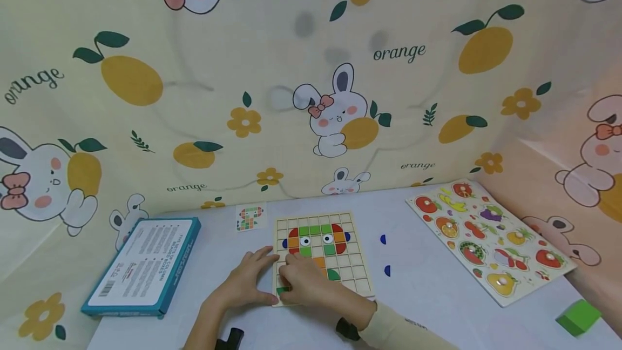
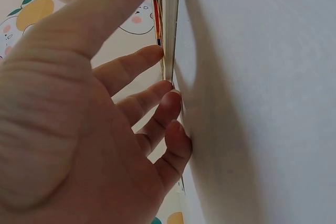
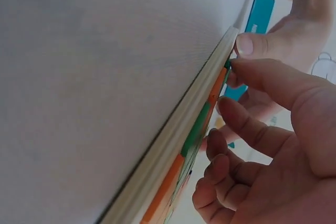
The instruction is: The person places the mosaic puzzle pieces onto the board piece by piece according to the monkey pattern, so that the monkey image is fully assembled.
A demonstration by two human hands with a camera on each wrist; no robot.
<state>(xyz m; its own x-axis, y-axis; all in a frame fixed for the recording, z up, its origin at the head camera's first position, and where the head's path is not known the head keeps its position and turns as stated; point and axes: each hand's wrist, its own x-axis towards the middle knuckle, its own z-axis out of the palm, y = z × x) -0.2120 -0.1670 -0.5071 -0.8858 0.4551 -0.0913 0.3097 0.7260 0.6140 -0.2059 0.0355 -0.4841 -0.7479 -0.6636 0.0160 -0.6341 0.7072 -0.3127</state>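
Observation:
A wooden grid board [image 1: 357,273] lies on the table, with coloured pieces forming a face-like pattern in its cells. Along the board's left edge rests my left hand [image 1: 245,281], thumb and fingers spread and touching the side, as the left wrist view [image 2: 105,114] also shows. My right hand [image 1: 311,283] reaches over the board's lower left part. In the right wrist view its thumb touches a green piece [image 3: 228,64] at the board's corner, and the index finger [image 3: 247,121] is apart from the thumb. The right hand covers several cells.
A small pattern card [image 1: 250,217] lies behind the board. Two blue half-round pieces [image 1: 387,271] lie to its right. Farther right are a fruit puzzle board [image 1: 491,242] and a green block [image 1: 578,317]. A blue-edged box [image 1: 141,269] lies at the left.

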